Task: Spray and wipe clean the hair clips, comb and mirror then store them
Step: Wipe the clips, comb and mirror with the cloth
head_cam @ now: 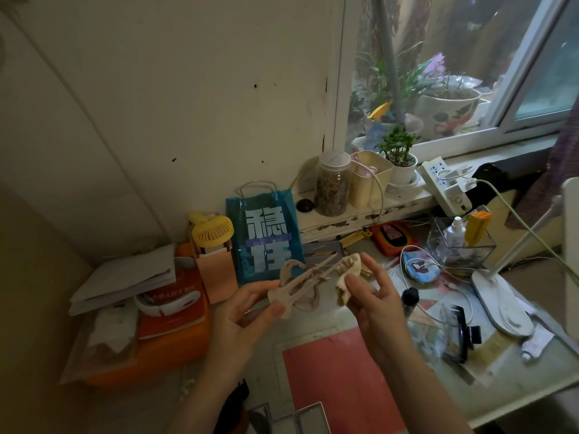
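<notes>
My left hand [247,311] pinches a beige claw hair clip [297,285] by its handle end, holding it above the desk with its prongs pointing up and right. My right hand [372,296] holds a bunched beige cloth [347,277] against the clip's tips. A black claw hair clip [460,336] lies on the desk to the right. A small dark spray bottle [409,300] stands just right of my right hand. I cannot make out a comb or a mirror for certain.
A pink mat [338,380] lies on the desk below my hands. A blue bag [266,239], a yellow fan [213,230] and stacked books [169,299] sit behind and left. A white lamp base [501,305], cables and a clear box [463,242] crowd the right.
</notes>
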Demonstrator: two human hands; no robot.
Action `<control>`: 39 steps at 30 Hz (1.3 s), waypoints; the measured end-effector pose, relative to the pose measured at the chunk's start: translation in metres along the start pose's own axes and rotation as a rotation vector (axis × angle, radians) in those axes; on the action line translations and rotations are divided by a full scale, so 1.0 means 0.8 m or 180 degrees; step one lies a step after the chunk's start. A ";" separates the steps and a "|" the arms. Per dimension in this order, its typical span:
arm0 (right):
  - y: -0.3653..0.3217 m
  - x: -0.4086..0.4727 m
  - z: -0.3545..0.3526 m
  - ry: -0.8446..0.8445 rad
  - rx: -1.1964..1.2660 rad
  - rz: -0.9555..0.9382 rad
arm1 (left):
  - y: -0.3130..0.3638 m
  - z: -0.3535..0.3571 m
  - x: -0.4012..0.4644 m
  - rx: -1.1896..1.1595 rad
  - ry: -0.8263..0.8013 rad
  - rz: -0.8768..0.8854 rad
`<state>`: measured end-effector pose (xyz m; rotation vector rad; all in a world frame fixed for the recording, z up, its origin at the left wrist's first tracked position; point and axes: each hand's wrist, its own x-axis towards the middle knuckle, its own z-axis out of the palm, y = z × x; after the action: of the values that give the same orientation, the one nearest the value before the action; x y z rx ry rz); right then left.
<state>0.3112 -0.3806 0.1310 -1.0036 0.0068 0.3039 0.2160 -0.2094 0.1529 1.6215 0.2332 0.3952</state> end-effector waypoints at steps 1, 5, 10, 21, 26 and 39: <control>-0.004 0.003 0.000 0.0025 -0.0035 -0.0050 | 0.000 0.001 0.000 0.0005 -0.0032 0.0000; -0.012 0.013 -0.002 -0.0191 -0.0445 -0.0220 | -0.002 0.000 0.000 0.0072 -0.0144 -0.0033; -0.013 0.014 -0.005 -0.0627 -0.1057 -0.0272 | 0.001 -0.004 0.001 0.0136 -0.0302 -0.0047; -0.011 0.019 -0.010 -0.0638 -0.1785 -0.0581 | 0.009 -0.009 0.008 0.0396 -0.0523 -0.0017; -0.004 0.019 -0.017 -0.0525 -0.1871 -0.0621 | 0.010 -0.008 0.007 0.0426 -0.0559 -0.0071; -0.018 0.013 -0.032 -0.0172 -0.1575 -0.0637 | 0.015 -0.023 0.003 0.0459 -0.0629 -0.0199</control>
<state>0.3285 -0.4063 0.1280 -1.4742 -0.2262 0.1494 0.2100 -0.1928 0.1664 1.7775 0.1649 0.1716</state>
